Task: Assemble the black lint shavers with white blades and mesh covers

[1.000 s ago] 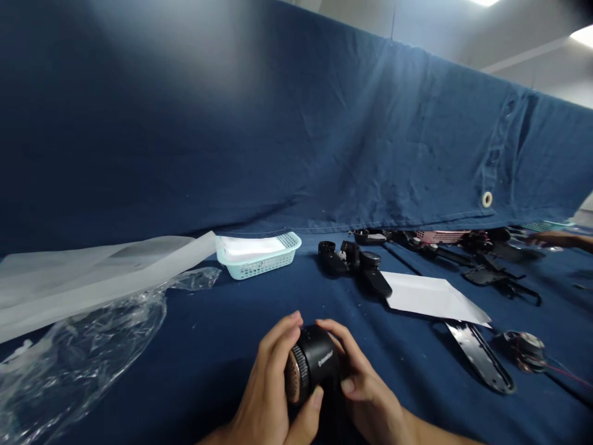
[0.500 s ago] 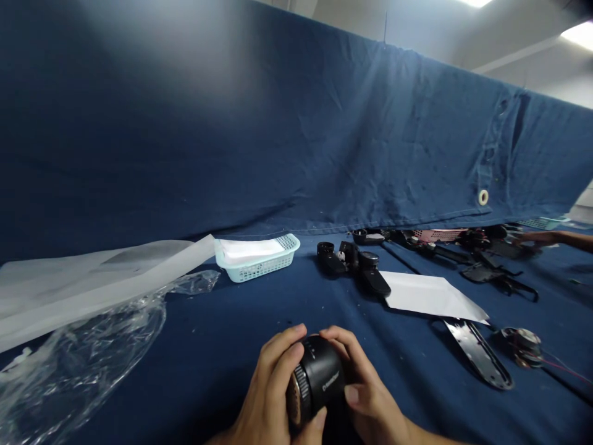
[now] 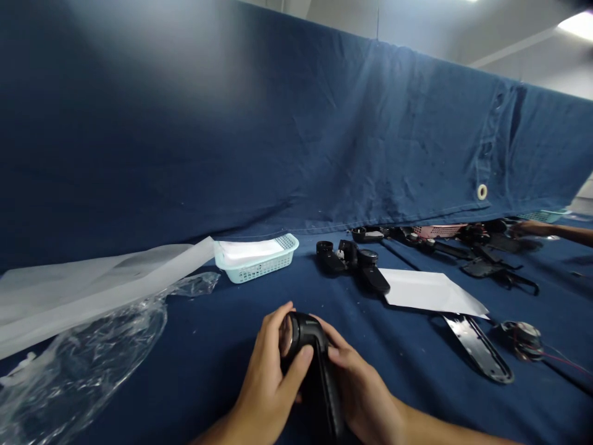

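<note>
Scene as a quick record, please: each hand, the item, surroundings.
Left hand: holds the head of the black device
Right hand: holds its right side
Left of the hands: clear plastic, whitish sheet
Beyond the hands: light-blue basket with white paper inside
Right of the hands: loose sheet, black parts
Far right: another person's hand

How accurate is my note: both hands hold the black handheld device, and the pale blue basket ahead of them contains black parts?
One error: the pale blue basket contains white sheeting, not black parts, as the head view shows. The rest stands: the left hand and right hand hold the black handheld device, and the basket is ahead of them.
</note>
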`<state>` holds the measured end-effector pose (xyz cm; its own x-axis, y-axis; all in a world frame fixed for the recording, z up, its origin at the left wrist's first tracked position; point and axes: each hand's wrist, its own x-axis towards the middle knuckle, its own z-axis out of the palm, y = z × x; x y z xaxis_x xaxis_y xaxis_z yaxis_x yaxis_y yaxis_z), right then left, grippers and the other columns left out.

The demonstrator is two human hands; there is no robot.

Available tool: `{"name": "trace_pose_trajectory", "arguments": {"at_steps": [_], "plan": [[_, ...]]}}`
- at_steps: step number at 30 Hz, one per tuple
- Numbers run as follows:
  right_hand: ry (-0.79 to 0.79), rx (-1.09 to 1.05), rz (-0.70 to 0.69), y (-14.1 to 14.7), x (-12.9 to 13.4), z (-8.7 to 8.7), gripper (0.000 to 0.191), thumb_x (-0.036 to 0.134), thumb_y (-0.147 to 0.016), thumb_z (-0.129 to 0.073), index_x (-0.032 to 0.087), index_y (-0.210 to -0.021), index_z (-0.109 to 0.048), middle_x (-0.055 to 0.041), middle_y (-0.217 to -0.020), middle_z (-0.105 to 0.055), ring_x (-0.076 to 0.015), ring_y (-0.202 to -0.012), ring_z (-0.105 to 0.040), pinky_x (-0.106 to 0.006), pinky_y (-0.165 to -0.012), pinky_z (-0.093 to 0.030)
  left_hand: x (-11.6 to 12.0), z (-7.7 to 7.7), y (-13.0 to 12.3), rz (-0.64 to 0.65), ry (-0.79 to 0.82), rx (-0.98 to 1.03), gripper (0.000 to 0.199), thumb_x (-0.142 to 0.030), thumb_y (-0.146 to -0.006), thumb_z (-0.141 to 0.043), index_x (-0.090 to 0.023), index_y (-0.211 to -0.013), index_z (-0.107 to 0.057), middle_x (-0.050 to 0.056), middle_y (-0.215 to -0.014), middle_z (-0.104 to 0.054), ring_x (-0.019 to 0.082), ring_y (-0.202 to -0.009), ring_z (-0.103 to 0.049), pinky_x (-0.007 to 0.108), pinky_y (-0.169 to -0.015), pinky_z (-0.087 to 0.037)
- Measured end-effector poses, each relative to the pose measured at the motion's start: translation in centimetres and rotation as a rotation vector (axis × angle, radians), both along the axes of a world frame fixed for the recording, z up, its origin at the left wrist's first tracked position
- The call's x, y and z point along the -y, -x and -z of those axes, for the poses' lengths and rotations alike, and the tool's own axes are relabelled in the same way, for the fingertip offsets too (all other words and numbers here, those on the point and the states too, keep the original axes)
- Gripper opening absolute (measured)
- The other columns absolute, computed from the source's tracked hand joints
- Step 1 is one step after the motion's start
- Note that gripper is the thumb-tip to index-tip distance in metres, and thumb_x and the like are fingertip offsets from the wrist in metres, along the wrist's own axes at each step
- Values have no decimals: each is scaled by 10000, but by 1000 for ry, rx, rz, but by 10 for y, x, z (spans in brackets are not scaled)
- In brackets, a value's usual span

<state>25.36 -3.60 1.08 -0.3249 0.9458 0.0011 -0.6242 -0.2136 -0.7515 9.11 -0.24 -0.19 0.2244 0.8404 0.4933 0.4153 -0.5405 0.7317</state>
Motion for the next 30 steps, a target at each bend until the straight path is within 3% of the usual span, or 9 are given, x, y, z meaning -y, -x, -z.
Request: {"name": "trace_pose_trajectory", "arguments": {"at_steps": [4,6,8,10,12,15,22,28,30], "plan": [[102,-74,-123,-1,-5,-5,407,316,-867,-544,190,-1251,-587,-74,-930,-710,-198,-813,-670,-330,-732,-529,-6,-3,-3,29,279,197,521,-498,-869,-592,-273,-1297,-399,84,-1119,-593,232,-796,-680,390,-652,-609],[147,-89,-216,-4,-7,-3,382,383,-892,-504,145,-1162,-634,-82,-820,-712,-174,-714,-682,-260,-652,-514,-4,-4,-3,86,342,293,562,-516,-813,-660,-281,-1249,-394,34,-980,-596,141,-520,-605,298,-437,-544],[185,-100,-339,-8,-6,-1,423,442,-904,-471,123,-1116,-649,-105,-822,-720,-163,-652,-695,-222,-596,-493,0,-4,-2,121,301,355,590,-523,-757,-724,-288,-1202,-414,9,-936,-580,88,-420,-528,253,-360,-481],[180,-118,-409,-10,-5,-1,427,435,-918,-457,132,-1164,-631,-118,-878,-728,-171,-682,-714,-234,-628,-512,4,-4,-2,105,165,381,608,-544,-707,-769,-290,-1162,-455,35,-1021,-570,121,-532,-601,258,-416,-520],[135,-138,-409,-12,-3,-2,395,373,-935,-464,158,-1240,-592,-115,-950,-726,-189,-800,-724,-286,-716,-545,7,-4,-2,56,18,389,628,-591,-664,-787,-295,-1133,-490,57,-1115,-538,210,-806,-665,309,-591,-595],[93,-156,-407,-13,-2,-3,358,326,-939,-499,162,-1244,-589,-99,-949,-724,-195,-874,-719,-309,-743,-566,7,-2,-2,12,-106,377,680,-660,-626,-770,-305,-1138,-496,60,-1127,-512,277,-1056,-600,386,-804,-591],[201,-83,-427,-17,-6,6,393,416,-959,-419,179,-1234,-570,-83,-860,-747,-177,-653,-732,-263,-633,-544,6,4,1,47,-201,291,700,-664,-660,-740,-293,-1189,-471,74,-1150,-522,263,-1078,-569,410,-891,-541],[366,-60,-650,-9,-23,24,967,829,-824,-158,28,-1161,-584,-187,-770,-739,-172,-548,-674,-201,-471,-447,-2,3,2,16,-122,233,652,-662,-690,-721,-275,-1164,-498,66,-1132,-532,263,-1076,-570,375,-841,-543],[398,-76,-681,-8,-27,31,1020,872,-771,-125,39,-1135,-587,-176,-717,-728,-192,-551,-672,-220,-482,-452,-5,5,2,24,-124,215,664,-665,-684,-723,-275,-1170,-493,63,-1131,-532,257,-1074,-569,361,-843,-539]]}}
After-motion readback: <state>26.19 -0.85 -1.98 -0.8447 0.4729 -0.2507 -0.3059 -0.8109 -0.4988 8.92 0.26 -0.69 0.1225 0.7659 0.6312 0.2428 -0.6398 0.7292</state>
